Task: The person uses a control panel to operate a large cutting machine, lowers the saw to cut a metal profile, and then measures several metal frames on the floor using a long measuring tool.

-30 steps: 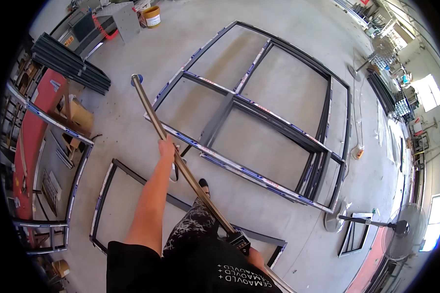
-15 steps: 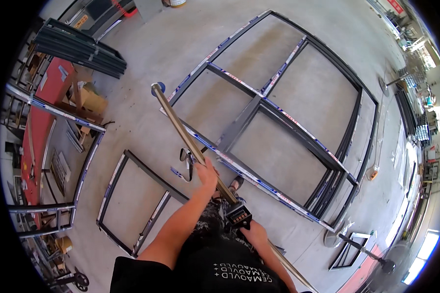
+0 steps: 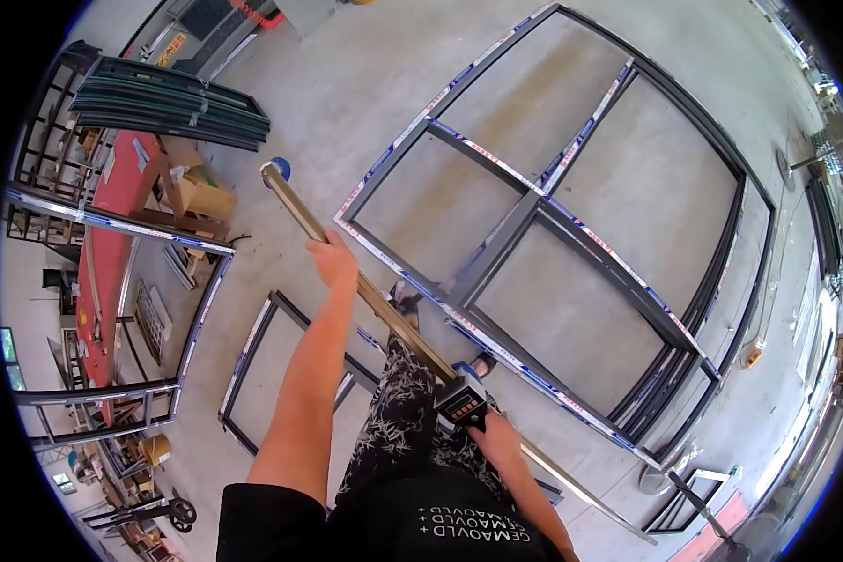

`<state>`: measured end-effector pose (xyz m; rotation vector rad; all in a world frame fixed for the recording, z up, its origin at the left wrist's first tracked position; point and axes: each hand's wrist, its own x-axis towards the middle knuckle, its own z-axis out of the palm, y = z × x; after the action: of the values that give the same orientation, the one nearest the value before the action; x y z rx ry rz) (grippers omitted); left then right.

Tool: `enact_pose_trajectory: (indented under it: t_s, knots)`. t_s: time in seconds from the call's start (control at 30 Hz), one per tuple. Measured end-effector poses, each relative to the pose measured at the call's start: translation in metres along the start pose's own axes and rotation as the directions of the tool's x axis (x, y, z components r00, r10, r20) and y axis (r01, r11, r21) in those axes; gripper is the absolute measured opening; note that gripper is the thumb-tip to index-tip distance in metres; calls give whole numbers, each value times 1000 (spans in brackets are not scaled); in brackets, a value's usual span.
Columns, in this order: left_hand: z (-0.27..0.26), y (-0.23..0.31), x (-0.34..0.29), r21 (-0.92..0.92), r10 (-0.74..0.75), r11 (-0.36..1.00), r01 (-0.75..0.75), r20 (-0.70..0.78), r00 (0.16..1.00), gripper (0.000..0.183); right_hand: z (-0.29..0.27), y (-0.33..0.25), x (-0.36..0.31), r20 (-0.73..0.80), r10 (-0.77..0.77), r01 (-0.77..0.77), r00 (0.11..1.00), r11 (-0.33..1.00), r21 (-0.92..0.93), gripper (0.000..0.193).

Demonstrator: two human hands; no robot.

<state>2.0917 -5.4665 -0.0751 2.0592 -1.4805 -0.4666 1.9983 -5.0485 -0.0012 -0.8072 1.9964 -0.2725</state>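
Note:
A long bronze-coloured metal bar slants across in front of me, from upper left to lower right. My left hand is closed around its upper part, with that arm stretched out. At the bar's far tip sits a blue round piece. By my waist, a black boxy device with a row of orange marks lies against the bar. My right hand is closed at the device's lower side; its fingertips are partly hidden. Beyond the right hand a thin pale length continues toward the lower right.
A large dark window-like frame with crossbars and printed film lies on the floor ahead, my foot near its edge. A smaller frame lies left. Further left are a red bench, stacked dark profiles and a cardboard box.
My left hand has slid further up the bar, toward its far end. The view has shifted, so the large frame sits more to the right. The right hand stays by the boxy device.

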Motion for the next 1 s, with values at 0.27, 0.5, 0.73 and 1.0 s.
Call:
enact_pose_trajectory:
  t_s: [0.27, 0.5, 0.73, 1.0]
  knots:
    - [43, -46, 63, 60, -109, 993, 100, 166, 980, 46, 7, -29, 49, 64, 45, -43, 997, 999, -31, 38]
    - [159, -94, 61, 330, -177, 941, 71, 303, 936, 49, 16, -8, 102, 74, 197, -195, 978, 980, -36, 40]
    - [257, -166, 69, 311, -338, 924, 223, 386, 859, 57, 27, 20, 169, 57, 335, -321, 940, 930, -176, 34]
    - [357, -257, 29, 483, -268, 875, 2, 481, 835, 55, 51, 73, 201, 37, 377, -371, 926, 922, -106, 29]
